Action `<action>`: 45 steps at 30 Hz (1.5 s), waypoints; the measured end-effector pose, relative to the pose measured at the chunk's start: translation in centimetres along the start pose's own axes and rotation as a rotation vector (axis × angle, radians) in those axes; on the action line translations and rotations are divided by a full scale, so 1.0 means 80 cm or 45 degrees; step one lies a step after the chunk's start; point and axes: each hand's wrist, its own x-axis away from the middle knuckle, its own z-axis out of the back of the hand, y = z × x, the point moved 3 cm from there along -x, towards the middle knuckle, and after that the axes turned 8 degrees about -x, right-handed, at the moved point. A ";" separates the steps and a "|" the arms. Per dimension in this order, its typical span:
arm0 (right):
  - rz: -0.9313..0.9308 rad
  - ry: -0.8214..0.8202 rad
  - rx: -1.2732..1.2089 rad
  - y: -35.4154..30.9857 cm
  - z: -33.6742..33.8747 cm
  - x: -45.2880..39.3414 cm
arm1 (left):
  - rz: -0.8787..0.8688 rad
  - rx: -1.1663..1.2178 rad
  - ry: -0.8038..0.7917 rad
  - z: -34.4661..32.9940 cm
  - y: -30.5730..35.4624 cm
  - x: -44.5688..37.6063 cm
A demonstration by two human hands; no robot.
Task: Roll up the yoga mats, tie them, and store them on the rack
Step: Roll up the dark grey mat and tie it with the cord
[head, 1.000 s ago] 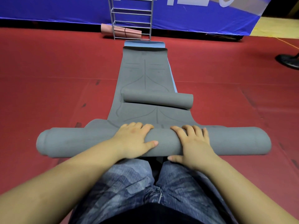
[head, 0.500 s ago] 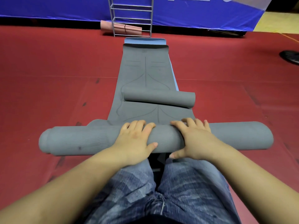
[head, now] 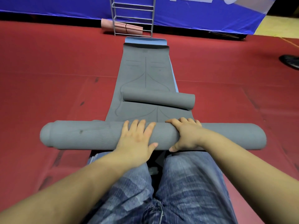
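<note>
At the far left of the frame the red floor matting (head: 48, 75) runs wide and scuffed, with a few dark marks on it. The left end of the big grey rolled yoga mat (head: 84, 136) starts at the lower left of centre, its inner layers poking out a little like a plug. That roll lies crosswise over the middle of the picture, right in front of the person's knees in blue jeans (head: 186, 191).

The left hand (head: 137, 139) lies over the top of the roll just left of centre, fingers spread and mostly straight across the curve, thumb tucked down on the near side; it presses the roll rather than closing round it. Above it, in the upper middle, a flat grey yoga mat (head: 145, 73) with printed alignment lines stretches away toward the top of the frame, and a smaller grey roll (head: 158, 98) lies slantwise across it. A blue mat (head: 145, 40) peeks out beneath the flat grey one at its far end and along its right edge.

At the top centre stands a metal rack (head: 132, 16) against the blue banner (head: 210, 15), with a pink rolled mat (head: 123, 27) lying on its lowest level.

Right of centre, the right hand (head: 186, 135) is draped over the big roll, fingers bent over the far side and thumb underneath at the near edge, so it grips the roll. The roll's right end reaches the right-hand part of the frame. At the far right edge a dark shoe (head: 289, 61) rests on the matting.
</note>
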 end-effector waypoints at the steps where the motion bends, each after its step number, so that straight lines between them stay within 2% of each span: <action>1: -0.008 0.036 0.003 0.002 0.002 0.001 | -0.010 0.022 0.007 0.001 -0.004 -0.007; 4: -0.004 0.207 0.040 0.008 -0.004 0.012 | -0.046 0.100 -0.060 0.006 -0.012 -0.029; 10: -0.009 0.303 0.104 0.007 -0.031 -0.007 | -0.061 0.258 -0.419 0.013 -0.027 -0.074; 11: -0.017 0.282 0.064 0.008 -0.025 -0.015 | -0.049 0.270 -0.413 0.016 -0.028 -0.078; 15: -0.035 0.126 -0.011 0.015 -0.010 -0.037 | -0.006 0.168 -0.159 0.014 -0.029 -0.062; 18: -0.020 0.045 -0.008 0.013 -0.007 -0.047 | -0.058 0.025 -0.129 -0.012 -0.027 -0.044; 21: -0.041 0.026 0.021 0.015 0.001 -0.052 | -0.046 0.057 -0.111 -0.015 -0.033 -0.060; 24: -0.100 0.126 0.083 0.016 -0.004 -0.044 | -0.054 0.150 -0.192 -0.011 -0.041 -0.082; 30: -0.099 0.203 0.125 0.017 -0.025 -0.064 | -0.075 0.272 -0.508 -0.010 -0.056 -0.123; 32: -0.102 0.133 0.079 0.021 -0.014 -0.078 | -0.064 0.279 -0.445 -0.006 -0.057 -0.130; 35: -0.111 -0.023 0.042 0.025 0.001 -0.096 | -0.036 0.258 -0.169 -0.005 -0.052 -0.125; 40: -0.131 -0.264 -0.022 0.023 0.019 -0.130 | -0.094 0.051 -0.114 -0.036 -0.051 -0.120; 42: -0.150 -0.229 -0.035 0.026 0.018 -0.131 | -0.088 0.087 -0.124 -0.038 -0.057 -0.136; 45: -0.137 0.024 0.068 0.034 -0.007 -0.115 | -0.089 0.177 -0.252 -0.035 -0.062 -0.158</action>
